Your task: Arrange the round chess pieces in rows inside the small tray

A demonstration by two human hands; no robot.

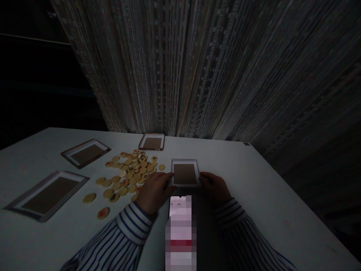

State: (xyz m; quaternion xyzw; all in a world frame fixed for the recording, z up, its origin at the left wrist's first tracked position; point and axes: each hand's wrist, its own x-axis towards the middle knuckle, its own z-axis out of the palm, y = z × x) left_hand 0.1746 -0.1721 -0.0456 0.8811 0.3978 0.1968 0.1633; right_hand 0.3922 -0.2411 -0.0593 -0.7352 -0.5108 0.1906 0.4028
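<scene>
Between my two hands is a small shallow box (185, 174) with white inner walls and a brown bottom, its inside facing up. My left hand (156, 191) grips its left edge, the thumb along the near corner. On the opposite edge, my right hand (216, 187) has its fingers curled against the box wall. Left of the box lies a loose heap of round wooden xiangqi pieces (134, 171), some face up with red or black characters. Part of the heap is hidden behind my left hand.
Three more shallow trays, a large one (50, 194), a brown-rimmed one (86, 152) and a small one (152, 142), lie around the pieces on the white table (254, 218). A lit, partly blurred phone (178, 210) is just in front of me. A striped curtain (175, 75) hangs behind the table.
</scene>
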